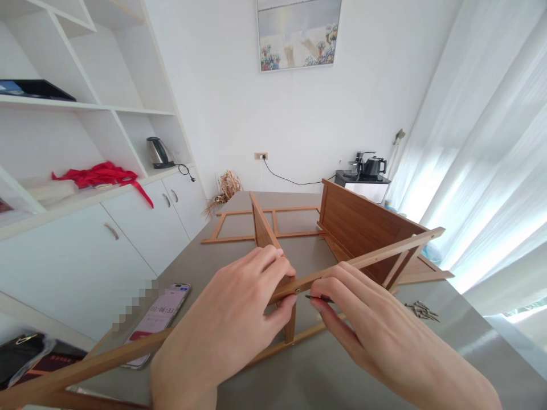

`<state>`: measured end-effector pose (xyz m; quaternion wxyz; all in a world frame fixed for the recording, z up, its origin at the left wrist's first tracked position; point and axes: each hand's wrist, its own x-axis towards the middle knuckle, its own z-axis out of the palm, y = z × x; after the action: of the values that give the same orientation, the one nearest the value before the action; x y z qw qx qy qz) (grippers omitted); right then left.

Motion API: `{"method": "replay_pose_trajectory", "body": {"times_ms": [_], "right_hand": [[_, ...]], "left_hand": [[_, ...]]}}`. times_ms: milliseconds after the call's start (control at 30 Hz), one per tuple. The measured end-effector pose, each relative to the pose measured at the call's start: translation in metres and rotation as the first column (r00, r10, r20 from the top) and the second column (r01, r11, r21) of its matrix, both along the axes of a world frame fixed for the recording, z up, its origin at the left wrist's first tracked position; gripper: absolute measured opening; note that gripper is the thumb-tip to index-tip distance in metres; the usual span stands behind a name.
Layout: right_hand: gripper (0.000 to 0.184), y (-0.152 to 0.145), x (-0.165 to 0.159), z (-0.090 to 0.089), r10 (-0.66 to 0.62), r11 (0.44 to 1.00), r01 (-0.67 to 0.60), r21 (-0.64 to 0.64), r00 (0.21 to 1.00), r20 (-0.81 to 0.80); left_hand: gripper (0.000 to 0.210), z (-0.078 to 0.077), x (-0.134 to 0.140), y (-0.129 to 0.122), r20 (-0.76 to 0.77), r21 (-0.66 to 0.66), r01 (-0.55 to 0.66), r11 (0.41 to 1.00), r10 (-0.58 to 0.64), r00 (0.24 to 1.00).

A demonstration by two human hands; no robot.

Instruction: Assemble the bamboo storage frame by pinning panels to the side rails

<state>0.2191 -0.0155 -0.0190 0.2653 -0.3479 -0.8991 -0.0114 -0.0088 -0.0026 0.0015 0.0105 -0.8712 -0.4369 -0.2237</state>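
My left hand (231,313) is closed around a light-brown wooden rail (380,252), at the spot where an upright wooden board (265,225) meets it. A small round screw head (298,291) shows in the rail's near face, just beside my left thumb. Between the thumb and fingers of my right hand (363,313) is a thin dark hex key (318,298). Its visible tip points left at the screw, a small gap apart. My right fingers also rest against the rail. Below runs a second, parallel rail (311,332) of the same frame.
Loose screws (421,311) lie on the grey table (316,376) at right. A wide wooden panel (363,213) stands behind the rail, and a ladder-like frame (231,239) lies farther back. At left is a phone (160,316) showing a timer.
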Motion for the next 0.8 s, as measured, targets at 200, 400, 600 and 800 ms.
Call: {"method": "replay_pose_trajectory", "body": {"times_ms": [200, 400, 600, 800], "right_hand": [[0.011, -0.0002, 0.0013, -0.0033, -0.006, 1.000, 0.006, -0.013, 1.000, 0.001], [0.014, -0.0002, -0.0028, -0.0026, 0.030, 0.999, -0.030, 0.015, 0.999, 0.033], [0.014, -0.0003, -0.0055, -0.0024, 0.064, 0.998, -0.065, 0.020, 0.997, 0.039], [0.015, -0.0008, -0.0028, -0.0006, 0.044, 0.999, -0.046, 0.024, 0.996, 0.072]], "left_hand": [[0.021, 0.0007, 0.0006, -0.0007, -0.007, -0.009, 0.001, 1.000, -0.001, 1.000], [0.020, 0.0005, 0.0016, 0.0003, 0.001, -0.006, 0.000, 1.000, 0.001, 1.000], [0.021, 0.0001, 0.0016, 0.0002, 0.003, -0.011, -0.005, 1.000, 0.005, 1.000], [0.021, 0.0005, 0.0021, -0.0009, -0.002, -0.005, -0.015, 1.000, 0.015, 1.000]]}}
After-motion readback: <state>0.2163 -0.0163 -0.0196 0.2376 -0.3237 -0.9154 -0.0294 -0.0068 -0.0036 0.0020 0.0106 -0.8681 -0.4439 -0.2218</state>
